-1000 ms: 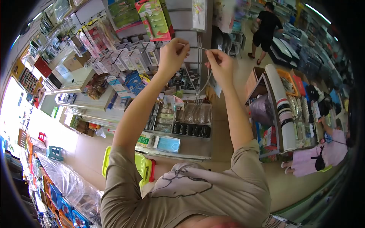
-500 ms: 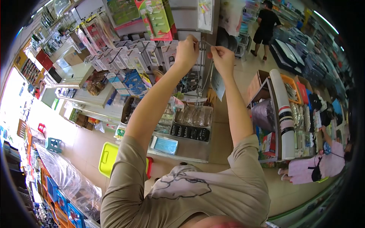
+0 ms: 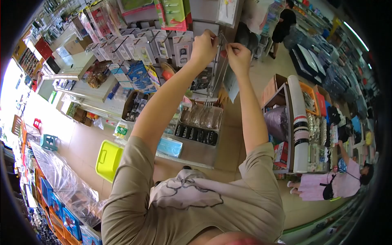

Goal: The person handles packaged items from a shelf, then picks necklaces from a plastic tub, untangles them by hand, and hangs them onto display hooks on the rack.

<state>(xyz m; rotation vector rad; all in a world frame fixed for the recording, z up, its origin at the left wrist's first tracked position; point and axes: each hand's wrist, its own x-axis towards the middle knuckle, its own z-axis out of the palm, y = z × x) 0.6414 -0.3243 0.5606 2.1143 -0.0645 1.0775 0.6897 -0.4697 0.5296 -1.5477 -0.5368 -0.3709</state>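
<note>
Both of my arms reach up in front of a shop display. My left hand [image 3: 204,48] is closed in a pinch, its fingertips beside a thin strand. Close to its right, my right hand [image 3: 238,57] pinches the thin cord [image 3: 223,69], which hangs down in a narrow loop between the hands. A pale blue card [image 3: 231,87] hangs below my right hand. Packaged items [image 3: 143,51] hang on hooks left of my left hand. What exactly lies between the left fingertips is too small to make out.
Below the hands stands a shelf with black items [image 3: 196,134] and a blue packet [image 3: 169,147]. A lime green bin [image 3: 109,160] sits on the floor. A person in pink [image 3: 326,185] is at the right shelves; another in black [image 3: 283,25] is at the upper right.
Both hands have risen slightly, and the left has moved right, nearer the right hand. The view has shifted and turned. The person in black has moved partly behind hanging goods.
</note>
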